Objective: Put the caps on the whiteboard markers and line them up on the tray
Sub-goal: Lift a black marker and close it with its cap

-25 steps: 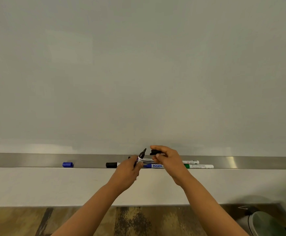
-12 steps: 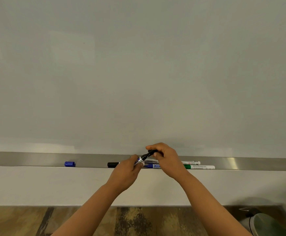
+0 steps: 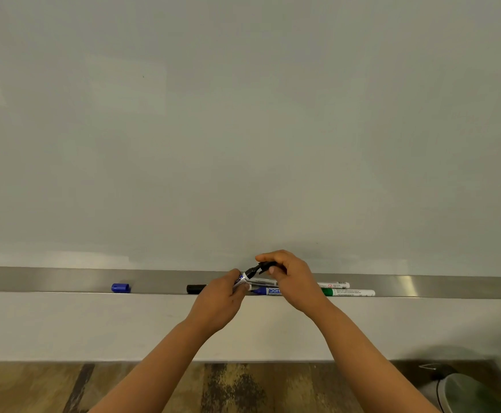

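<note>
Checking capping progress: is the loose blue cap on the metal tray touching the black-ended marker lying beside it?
Apart. The head view shows bare tray between the blue cap and the black-ended marker.

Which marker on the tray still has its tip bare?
The blue marker, lying at the front of the tray below the hands: its blue tip points left, uncapped. The loose blue cap lies far left.

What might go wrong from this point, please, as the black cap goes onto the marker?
The black cap meets the black marker at an angle, so it may jam or ink the right hand. The blue cap lies far from the blue marker, which may dry out.
</note>
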The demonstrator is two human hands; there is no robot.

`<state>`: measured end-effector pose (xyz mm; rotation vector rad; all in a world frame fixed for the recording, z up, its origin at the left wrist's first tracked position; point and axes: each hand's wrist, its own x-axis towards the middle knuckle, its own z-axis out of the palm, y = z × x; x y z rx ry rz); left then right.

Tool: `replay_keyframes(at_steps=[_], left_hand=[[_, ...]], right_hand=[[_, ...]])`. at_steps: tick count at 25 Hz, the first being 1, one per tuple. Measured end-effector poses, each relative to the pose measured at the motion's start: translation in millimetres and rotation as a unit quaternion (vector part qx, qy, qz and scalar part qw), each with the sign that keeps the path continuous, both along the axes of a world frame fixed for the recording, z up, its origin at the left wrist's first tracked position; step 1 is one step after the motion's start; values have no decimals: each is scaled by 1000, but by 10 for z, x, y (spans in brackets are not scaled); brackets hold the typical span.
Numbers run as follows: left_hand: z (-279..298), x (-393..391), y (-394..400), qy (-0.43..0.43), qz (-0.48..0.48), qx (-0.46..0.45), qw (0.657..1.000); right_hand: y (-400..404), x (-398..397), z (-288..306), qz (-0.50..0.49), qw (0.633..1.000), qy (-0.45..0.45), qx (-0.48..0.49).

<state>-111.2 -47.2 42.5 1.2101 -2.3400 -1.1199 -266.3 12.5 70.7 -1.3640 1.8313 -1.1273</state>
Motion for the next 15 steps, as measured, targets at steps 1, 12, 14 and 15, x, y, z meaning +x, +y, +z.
replay_keyframes(at_steps=[1, 12, 14, 15], left_hand=[[3, 0, 3, -1, -1, -2, 1000], [19, 26, -16, -41, -2, -49, 998], [23, 24, -15, -46, -2, -53, 998], [27, 22, -16, -49, -2, -55, 997]], right_hand=[[-1, 3, -5, -2, 1000, -2, 0], [36, 3, -21, -17, 999, -49, 7], [37, 3, -13, -17, 998, -55, 8], [38, 0, -10, -16, 998, -57, 9]])
